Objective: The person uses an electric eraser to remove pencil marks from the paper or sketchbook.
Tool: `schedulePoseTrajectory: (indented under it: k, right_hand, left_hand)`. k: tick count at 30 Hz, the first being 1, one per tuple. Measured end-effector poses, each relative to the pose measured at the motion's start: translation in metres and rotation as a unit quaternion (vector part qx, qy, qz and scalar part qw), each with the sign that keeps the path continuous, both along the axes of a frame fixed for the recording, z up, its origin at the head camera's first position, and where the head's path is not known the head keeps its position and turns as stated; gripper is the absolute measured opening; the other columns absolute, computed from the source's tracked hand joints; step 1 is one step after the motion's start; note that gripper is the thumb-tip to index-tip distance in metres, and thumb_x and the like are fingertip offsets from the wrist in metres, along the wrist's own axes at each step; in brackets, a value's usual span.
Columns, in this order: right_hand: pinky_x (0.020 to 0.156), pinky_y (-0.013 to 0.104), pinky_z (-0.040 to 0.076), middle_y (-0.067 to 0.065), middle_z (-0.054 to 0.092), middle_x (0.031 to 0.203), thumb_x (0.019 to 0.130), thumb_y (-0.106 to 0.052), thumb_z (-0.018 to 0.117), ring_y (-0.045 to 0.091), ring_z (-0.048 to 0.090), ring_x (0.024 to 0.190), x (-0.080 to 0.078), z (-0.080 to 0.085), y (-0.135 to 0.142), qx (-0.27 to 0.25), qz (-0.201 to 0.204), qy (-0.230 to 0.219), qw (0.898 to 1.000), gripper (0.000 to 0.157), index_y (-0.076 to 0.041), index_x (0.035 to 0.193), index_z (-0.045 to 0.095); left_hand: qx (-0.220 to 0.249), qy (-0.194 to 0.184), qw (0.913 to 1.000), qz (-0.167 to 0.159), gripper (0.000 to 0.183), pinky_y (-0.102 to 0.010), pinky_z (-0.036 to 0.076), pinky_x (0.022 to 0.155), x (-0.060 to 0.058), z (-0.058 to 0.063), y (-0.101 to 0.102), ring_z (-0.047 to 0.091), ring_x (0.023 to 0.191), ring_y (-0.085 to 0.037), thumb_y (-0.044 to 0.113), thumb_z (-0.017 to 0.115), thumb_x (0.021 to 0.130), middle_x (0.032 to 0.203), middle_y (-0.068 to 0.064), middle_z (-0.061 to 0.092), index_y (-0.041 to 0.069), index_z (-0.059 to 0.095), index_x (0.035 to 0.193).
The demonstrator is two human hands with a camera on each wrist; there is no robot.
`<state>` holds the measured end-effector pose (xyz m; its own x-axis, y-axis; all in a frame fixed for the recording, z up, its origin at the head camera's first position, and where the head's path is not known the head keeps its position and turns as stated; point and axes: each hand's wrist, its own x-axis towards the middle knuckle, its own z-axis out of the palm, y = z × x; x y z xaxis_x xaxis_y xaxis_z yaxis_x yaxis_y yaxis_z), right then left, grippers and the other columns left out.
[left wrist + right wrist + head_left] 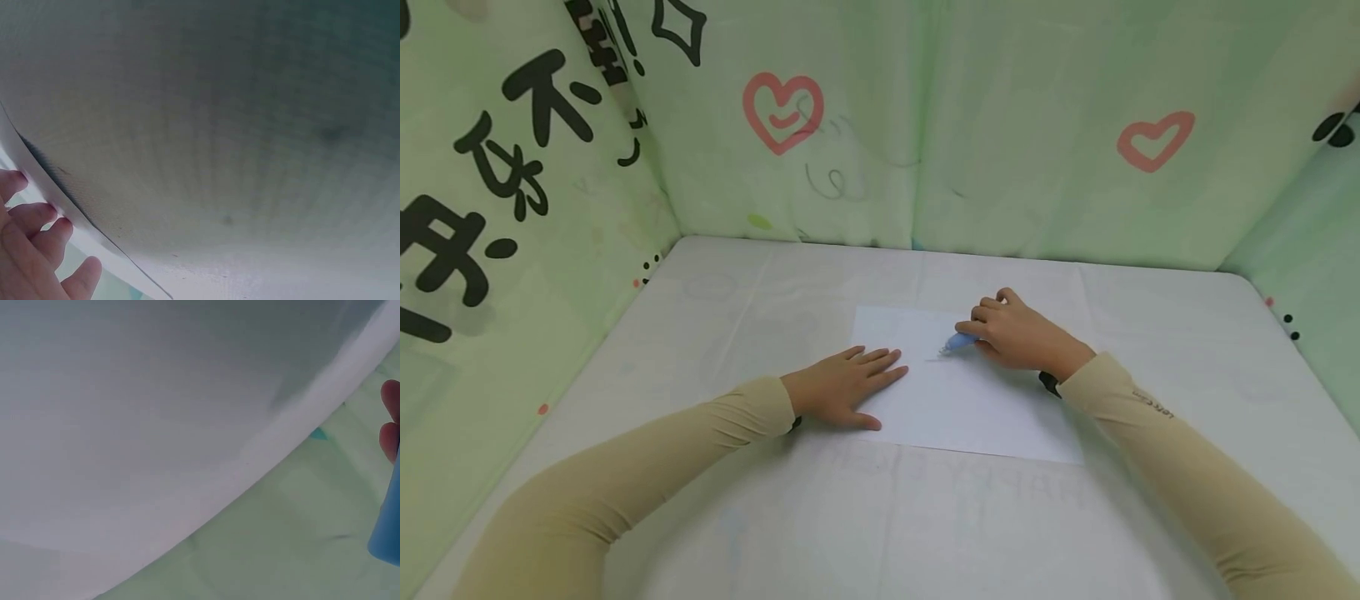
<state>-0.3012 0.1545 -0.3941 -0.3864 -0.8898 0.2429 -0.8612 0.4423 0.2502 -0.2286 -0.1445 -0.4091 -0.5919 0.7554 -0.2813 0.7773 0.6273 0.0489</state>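
Note:
A white sheet of paper (970, 421) lies on the white-covered table. My left hand (846, 387) rests on the sheet's left part, palm down with its fingers spread. In the left wrist view, part of that hand (31, 250) shows at the lower left. My right hand (1018, 333) grips a blue pen-like tool (960, 341) with a narrow pale tip, held low over the paper's upper middle. A faint short line (934, 360) is on the sheet beside the tip. The tool's rounded blue end (386, 537) shows at the right wrist view's edge; its exact kind is unclear.
Pale green curtains (1000, 200) with black characters and red hearts stand around the table's back and sides. The white tablecloth (760, 517) has creases and faint marks. Beyond the sheet runs the table's back edge.

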Motion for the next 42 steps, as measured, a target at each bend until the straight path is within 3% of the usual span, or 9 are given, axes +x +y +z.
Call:
schedulePoseTrajectory:
  k: [10, 20, 42]
  right_hand:
    - [0.085, 0.049, 0.038, 0.004, 0.066, 0.087, 0.077, -0.006, 0.074, 0.022, 0.058, 0.085, -0.0001, -0.0042, 0.0013, -0.031, 0.008, 0.023, 0.999, 0.026, -0.013, 0.100, 0.066]
    - [0.086, 0.050, 0.040, 0.005, 0.067, 0.091, 0.078, -0.011, 0.074, 0.022, 0.059, 0.089, -0.0011, -0.0061, -0.0018, -0.021, 0.008, 0.027, 0.999, 0.023, -0.014, 0.100, 0.066]
    - [0.087, 0.049, 0.040, 0.006, 0.066, 0.091, 0.081, -0.007, 0.071, 0.022, 0.059, 0.088, 0.0018, -0.0086, -0.0020, -0.006, -0.006, 0.015, 1.000, 0.022, -0.014, 0.101, 0.068]
  left_hand:
    - [-0.009, -0.001, 0.9999, 0.007, 0.084, -0.044, 0.012, 0.119, 0.0011, 0.0024, 0.0003, 0.011, 0.148, -0.023, 0.061, 0.045, 0.090, 0.160, -0.007, 0.008, 0.017, 0.010, 0.153]
    - [-0.013, 0.006, 0.9999, 0.006, 0.084, -0.045, 0.013, 0.119, -0.0019, 0.0003, -0.0006, 0.010, 0.148, -0.023, 0.062, 0.043, 0.090, 0.160, -0.007, 0.007, 0.018, 0.008, 0.153]
    - [-0.002, 0.000, 1.0000, 0.002, 0.084, -0.045, 0.013, 0.119, -0.0001, 0.0007, -0.0005, 0.012, 0.147, -0.024, 0.061, 0.043, 0.090, 0.160, -0.007, 0.009, 0.017, 0.010, 0.153]
